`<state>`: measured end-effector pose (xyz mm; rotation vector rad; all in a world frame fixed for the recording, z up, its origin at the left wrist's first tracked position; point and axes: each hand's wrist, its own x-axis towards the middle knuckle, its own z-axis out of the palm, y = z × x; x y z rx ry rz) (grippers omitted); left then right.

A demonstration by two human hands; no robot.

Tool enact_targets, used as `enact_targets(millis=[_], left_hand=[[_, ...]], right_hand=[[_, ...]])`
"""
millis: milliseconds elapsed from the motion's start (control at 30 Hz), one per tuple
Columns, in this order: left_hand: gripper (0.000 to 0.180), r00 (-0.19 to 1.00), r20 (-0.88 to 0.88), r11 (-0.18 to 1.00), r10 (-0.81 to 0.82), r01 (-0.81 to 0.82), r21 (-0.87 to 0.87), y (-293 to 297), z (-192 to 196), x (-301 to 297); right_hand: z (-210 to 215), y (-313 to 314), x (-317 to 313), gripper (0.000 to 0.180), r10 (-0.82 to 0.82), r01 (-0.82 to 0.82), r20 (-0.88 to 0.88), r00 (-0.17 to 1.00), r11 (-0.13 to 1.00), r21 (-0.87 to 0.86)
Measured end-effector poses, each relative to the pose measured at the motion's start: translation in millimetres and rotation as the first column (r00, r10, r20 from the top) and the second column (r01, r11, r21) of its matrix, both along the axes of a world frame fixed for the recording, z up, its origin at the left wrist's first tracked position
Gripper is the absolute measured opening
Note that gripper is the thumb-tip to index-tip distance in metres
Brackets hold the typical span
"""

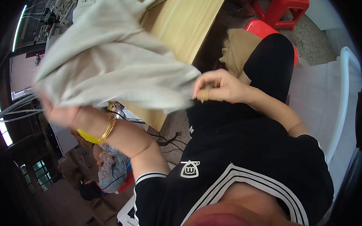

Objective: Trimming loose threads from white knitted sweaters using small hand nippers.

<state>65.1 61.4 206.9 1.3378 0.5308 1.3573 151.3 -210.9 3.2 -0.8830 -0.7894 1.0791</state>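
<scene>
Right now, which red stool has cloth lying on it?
The nearer red stool, beside the person's knee, bears tan cloth; the farther stool has nothing on its visible part.

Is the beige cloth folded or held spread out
Spread out: the beige cloth stretches between the left hand and right hand, above the wooden table.

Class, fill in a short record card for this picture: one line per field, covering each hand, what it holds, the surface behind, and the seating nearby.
Left hand: grips one end of the pale grey-beige garment, wrist wearing gold bangles
Right hand: pinches the garment's other edge
Garment: lifted and spread between both hands, in front of the wooden table
Seating: red plastic stools by the table; white chair at the person's right
Clothing: black top with white stripes
</scene>
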Motion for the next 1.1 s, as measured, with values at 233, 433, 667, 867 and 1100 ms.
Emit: enact_targets(millis=[233,433,667,867,1100], left_hand=[[0.037,0.596,-0.675,0.452,-0.435,0.793,0.409,-8.4,23.5,-41.4],[0.038,-0.145,-0.856,0.344,-0.496,0.872,-0.347,-25.3,-116.7,-34.5],[0.039,-0.017,-0.862,0.452,-0.506,0.846,-0.282,-40.4,-153.0,-37.1],[0.059,0.037,-0.980,0.727,-0.194,0.676,-0.118,-69.1,-146.5,-41.4],[0.023,0.088,-0.931,0.801,-0.353,0.543,-0.252,15.2,-114.7,-81.0]], right_hand=[[-21.5,-9.6,31.4,0.032,-0.380,0.373,-0.153,0.912,0.925,-0.071],[-52.2,-19.6,32.5,0.033,-0.560,0.481,-0.175,0.810,0.805,-0.348],[-65.9,-15.5,31.3,0.049,-0.437,0.399,-0.040,0.899,0.852,-0.340],[-60.6,28.5,34.5,0.035,-0.448,0.474,0.200,0.871,0.874,-0.109],[54.0,99.6,84.1,0.016,-0.261,0.260,-0.004,0.965,0.965,-0.033]])
